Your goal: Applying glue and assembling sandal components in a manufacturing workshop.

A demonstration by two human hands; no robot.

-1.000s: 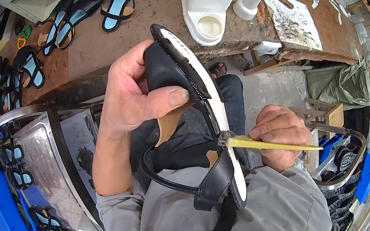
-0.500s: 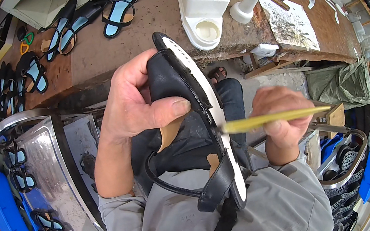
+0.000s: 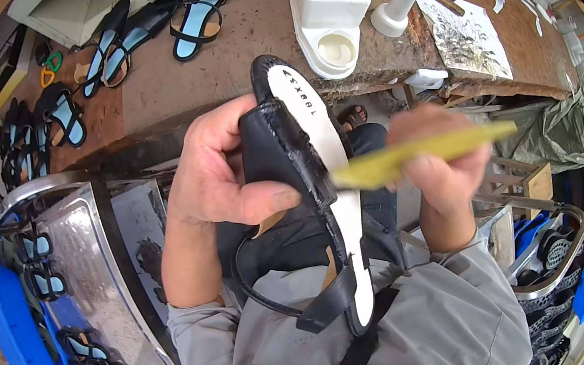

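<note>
My left hand (image 3: pixel 219 168) is closed round the black upper of a sandal (image 3: pixel 336 143), thumb on the front strap. The sandal stands on end in front of me, toe up, its white underside turned to the right. Black strap edges lie folded over the rim of that underside, and a thin back strap loops down to the left. My right hand (image 3: pixel 437 164) grips a yellow-handled brush (image 3: pixel 382 164), blurred by motion. Its dark tip meets the folded strap edge at the middle of the sandal, or is just short of it.
Across the bench (image 3: pixel 211 79) lie several black sandals (image 3: pixel 197 23) with blue insoles. A white glue container (image 3: pixel 328 12) with an open cup and a white nozzle bottle (image 3: pixel 398 11) stand there. Metal-framed racks flank me, a shiny tray (image 3: pixel 92 265) at left.
The sandal has turned so more of its white underside shows. The brush has moved up and slightly left along the edge, its handle now tilted.
</note>
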